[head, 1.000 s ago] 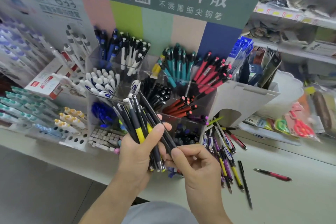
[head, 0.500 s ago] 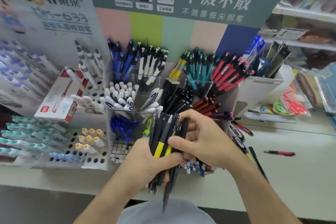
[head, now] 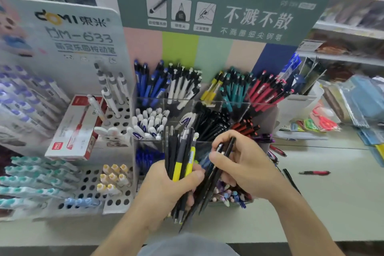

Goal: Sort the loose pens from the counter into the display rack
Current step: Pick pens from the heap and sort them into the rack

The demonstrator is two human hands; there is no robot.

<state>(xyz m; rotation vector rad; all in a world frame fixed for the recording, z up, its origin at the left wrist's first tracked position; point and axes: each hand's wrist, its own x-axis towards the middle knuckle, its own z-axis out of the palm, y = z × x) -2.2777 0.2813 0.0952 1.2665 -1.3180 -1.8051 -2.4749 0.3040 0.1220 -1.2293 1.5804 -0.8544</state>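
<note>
Gripping a bundle of pens (head: 180,164) in a closed fist, the left hand (head: 166,187) is sitting at the centre of the head view, just in front of the display rack (head: 207,104). The bundle is standing nearly upright, its long axis running from about 6 o'clock to 12 o'clock, caps fanning toward the rack and tips poking out below the palm. Most barrels in it are black; two are showing yellow grips.

The right hand (head: 247,164) is lying at 3 o'clock from the bundle, touching it. Its fingers (head: 224,141) are curling round and pinching a single black pen (head: 220,164), which is leaning from about 7 o'clock up to 1 o'clock, its lower part crossing the bundle's tips. That pen's upper end is pointing toward the black-pen compartment (head: 214,120), which is lying just beyond the knuckles at 12 o'clock. The right hand is the nearer one to that slot, so I judge the coming move to be a short lift and a push forward along the pen's own axis.

More loose pens are lying on the surface (head: 332,203) at 3 o'clock from the right wrist: a red pen (head: 314,172) well apart, lying roughly 9 to 3 o'clock, and a dark pen (head: 291,181) nearer the forearm. Others are partly hidden behind the hand.
</note>
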